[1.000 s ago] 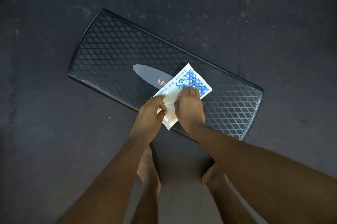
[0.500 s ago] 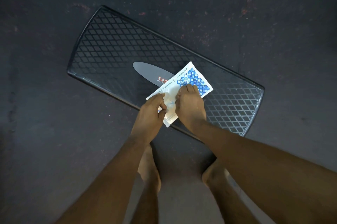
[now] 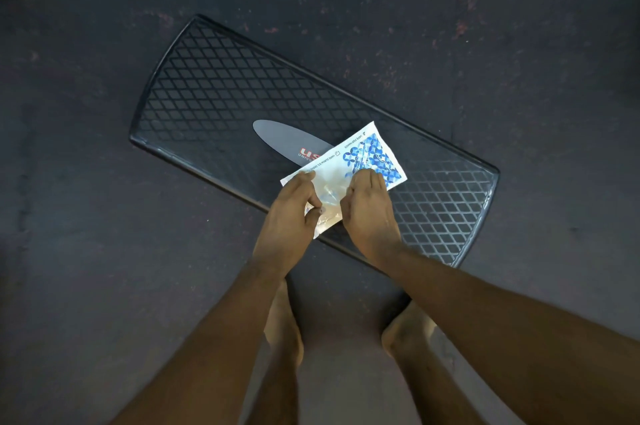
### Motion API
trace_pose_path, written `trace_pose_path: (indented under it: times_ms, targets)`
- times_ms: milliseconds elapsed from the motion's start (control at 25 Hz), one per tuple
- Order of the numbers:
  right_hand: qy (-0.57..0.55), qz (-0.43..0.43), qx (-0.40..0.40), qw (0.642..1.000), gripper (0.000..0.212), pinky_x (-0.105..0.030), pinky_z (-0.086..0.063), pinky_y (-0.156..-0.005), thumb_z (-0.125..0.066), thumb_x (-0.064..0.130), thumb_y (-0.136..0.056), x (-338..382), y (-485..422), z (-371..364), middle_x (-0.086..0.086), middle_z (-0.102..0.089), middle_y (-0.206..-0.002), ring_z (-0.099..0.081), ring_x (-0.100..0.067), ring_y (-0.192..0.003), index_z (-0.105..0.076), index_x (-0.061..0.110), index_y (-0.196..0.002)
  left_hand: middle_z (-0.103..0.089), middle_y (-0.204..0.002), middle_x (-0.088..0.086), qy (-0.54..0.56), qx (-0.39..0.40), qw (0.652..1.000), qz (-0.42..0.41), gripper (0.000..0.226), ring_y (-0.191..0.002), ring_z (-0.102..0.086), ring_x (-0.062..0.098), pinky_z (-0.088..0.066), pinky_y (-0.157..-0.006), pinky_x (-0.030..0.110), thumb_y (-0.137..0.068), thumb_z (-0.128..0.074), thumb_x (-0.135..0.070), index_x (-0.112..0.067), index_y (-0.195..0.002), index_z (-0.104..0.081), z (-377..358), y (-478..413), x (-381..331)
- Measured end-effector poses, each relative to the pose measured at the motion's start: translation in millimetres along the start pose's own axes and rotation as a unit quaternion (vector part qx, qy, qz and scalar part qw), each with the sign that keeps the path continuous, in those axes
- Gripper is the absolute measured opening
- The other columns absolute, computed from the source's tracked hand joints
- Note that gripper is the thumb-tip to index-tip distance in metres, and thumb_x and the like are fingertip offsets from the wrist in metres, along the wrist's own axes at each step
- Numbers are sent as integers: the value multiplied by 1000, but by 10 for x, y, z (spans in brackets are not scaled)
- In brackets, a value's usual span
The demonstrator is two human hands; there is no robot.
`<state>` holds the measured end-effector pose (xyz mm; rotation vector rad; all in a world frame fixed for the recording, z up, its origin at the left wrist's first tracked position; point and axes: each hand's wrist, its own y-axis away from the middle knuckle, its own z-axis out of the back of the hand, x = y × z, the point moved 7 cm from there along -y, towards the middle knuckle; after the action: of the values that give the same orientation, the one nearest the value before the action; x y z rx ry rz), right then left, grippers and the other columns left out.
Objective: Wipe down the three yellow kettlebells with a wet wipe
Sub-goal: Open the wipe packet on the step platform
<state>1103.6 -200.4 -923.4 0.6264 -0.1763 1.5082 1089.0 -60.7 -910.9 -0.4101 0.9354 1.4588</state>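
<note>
Pinching the white-and-blue plastic wet-wipe pack [image 3: 374, 154], left hand [image 3: 291, 208] is apparently opening it; right hand [image 3: 367, 213], pressed flat alongside, is steadying it.

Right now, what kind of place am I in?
Probably a gym: dark speckled rubber flooring, a black diamond-textured exercise board lying on it, and bare feet.

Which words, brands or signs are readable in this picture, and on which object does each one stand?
"US", red, cut off by the packet: grey oval label on the black board.
"UNIV", tiny, under the red letters: the rest is hidden.
"SAFE FOR HANDS": edge of the wipe packet.
"HARD SURFACES, GADGETS": same edge, small, the rest unclear.
Other print on the packet is too small to read.
</note>
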Motion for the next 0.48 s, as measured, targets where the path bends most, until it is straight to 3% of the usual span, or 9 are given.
trace_pose_path:
  times_ms: [160,320,480]
  targets:
    - [-100,-32,-23,994,13,-27,-34,-67,-48,-4,-87,-31,-26,60,-13,-52,-92,-48,-24,-84,-46,4,-96,-53,-144,-3,-11,21,1000,4,11,-141,-37,9,-35,-107,23,-86,-65,0,-8,-89,-59,-53,5,4]
    - [-265,-63,-12,962,18,-14,-37,-66,-45,0,-93,-45,-43,75,0,-55,-92,-51,-8,-77,-48,9,-108,-53,-144,-1,-17,30,999,10,11,-142,-35,10,-33,-108,22,-85,-65,0,-7,-91,-59,-67,-16,3]
    - [-205,-40,-7,978,27,-26,-44,-83,-55,0,-86,-112,-45,103,-6,-56,-107,-53,-18,-100,-61,9,-110,-57,-138,5,-21,33,999,20,14,-140,-40,16,-39,-107,33,-86,-64,0,-4,-100,-60,-42,-42,-14]
